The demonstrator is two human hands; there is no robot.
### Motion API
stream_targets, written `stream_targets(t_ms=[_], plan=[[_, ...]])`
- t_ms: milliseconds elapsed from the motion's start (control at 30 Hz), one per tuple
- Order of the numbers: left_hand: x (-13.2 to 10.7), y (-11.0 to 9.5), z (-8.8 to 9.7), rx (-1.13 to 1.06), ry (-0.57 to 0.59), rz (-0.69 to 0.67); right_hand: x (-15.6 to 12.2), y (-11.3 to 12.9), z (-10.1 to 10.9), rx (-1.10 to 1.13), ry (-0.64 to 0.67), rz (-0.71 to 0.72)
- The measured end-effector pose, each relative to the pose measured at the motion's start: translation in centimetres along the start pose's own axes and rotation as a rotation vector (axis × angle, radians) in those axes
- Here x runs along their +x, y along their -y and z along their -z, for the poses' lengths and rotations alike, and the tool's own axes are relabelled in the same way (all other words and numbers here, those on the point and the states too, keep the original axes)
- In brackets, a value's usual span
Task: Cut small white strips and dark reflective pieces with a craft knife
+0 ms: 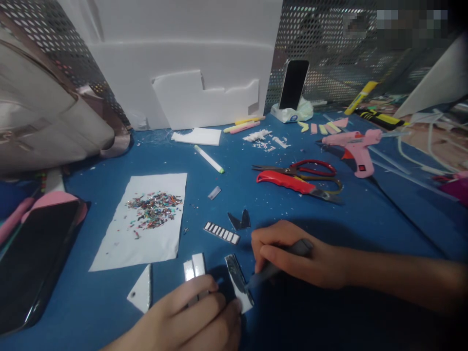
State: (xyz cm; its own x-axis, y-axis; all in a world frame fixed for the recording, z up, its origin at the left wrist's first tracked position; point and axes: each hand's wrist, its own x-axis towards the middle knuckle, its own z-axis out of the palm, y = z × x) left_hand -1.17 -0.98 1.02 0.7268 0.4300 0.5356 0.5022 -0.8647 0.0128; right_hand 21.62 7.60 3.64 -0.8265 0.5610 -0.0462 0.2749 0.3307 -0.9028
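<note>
Head view: the right hand (pixel 292 253) grasps a grey marker (pixel 263 276) between thumb and fingers, its tip set against a partly blackened white strip (pixel 237 275); this strip lies on the blue tabletop (pixel 234 192), to the left of the right hand and just beside the curled fingertips of the left hand (pixel 197 314); the left hand reaches over two plain white strips (pixel 198 265), and whether it grips or merely presses cannot be told; beyond the hands lie a black-and-white striped strip (pixel 221 233) and a V-shaped black piece (pixel 239 220); to the left, a white triangular piece (pixel 141 290) and a paper sheet (pixel 139 256) bearing multicoloured fragments (pixel 155 209); farther back, red-handled scissors (pixel 316 165), a red-handled knife (pixel 285 182) and a pink glue gun (pixel 360 146).
</note>
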Motion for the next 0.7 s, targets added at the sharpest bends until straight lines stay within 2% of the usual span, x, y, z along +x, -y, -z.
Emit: stream_targets(t_ms=[100, 233, 367, 533, 667, 700], plan=[[-0.17, 0.09, -0.01, 0.008, 0.016, -0.016, -0.01, 0.03, -0.03, -0.004, -0.061, -0.039], [-0.43, 0.11, -0.04, 0.016, 0.034, -0.026, 0.02, -0.01, -0.04, 0.031, 0.023, -0.01], [-0.37, 0.09, -0.14, 0.023, 0.024, -0.015, 0.03, -0.05, -0.09, 0.02, -0.061, -0.029], [-0.34, 0.05, -0.08, 0.015, -0.001, -0.025, 0.04, -0.07, -0.02, 0.017, 0.036, -0.014], [-0.44, -0.01, -0.06, 0.02, 0.005, -0.019, 0.08, -0.02, -0.03, 0.008, -0.069, -0.047], [-0.45, -0.01, -0.09, 0.027, 0.001, -0.019, 0.09, -0.01, -0.04, 0.02, -0.047, -0.039]])
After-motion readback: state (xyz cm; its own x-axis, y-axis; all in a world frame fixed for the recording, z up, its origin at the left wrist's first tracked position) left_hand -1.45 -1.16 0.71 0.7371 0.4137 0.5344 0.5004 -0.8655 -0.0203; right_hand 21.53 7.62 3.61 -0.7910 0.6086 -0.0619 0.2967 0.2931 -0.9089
